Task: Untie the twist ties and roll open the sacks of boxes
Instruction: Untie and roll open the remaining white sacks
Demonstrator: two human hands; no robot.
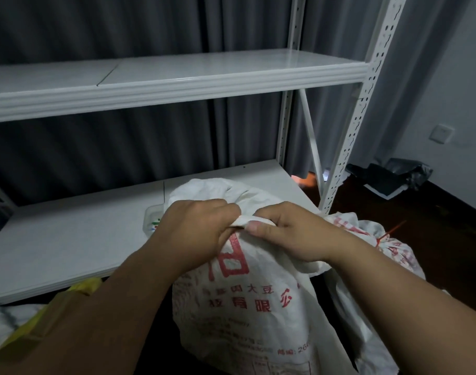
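Both hands are on the mouth of the front sack [247, 307], which stands upright right in front of the person. Left hand [196, 234] and right hand [291, 234] each pinch the bunched rim, knuckles nearly touching, so the rim runs left-right btwn them. Imo next is rolling it down and outward. Can't see a tie here. Second sack [388, 250] just right, red tie [385, 236] on, nearer the right hand. Shelf [69, 239] behind.
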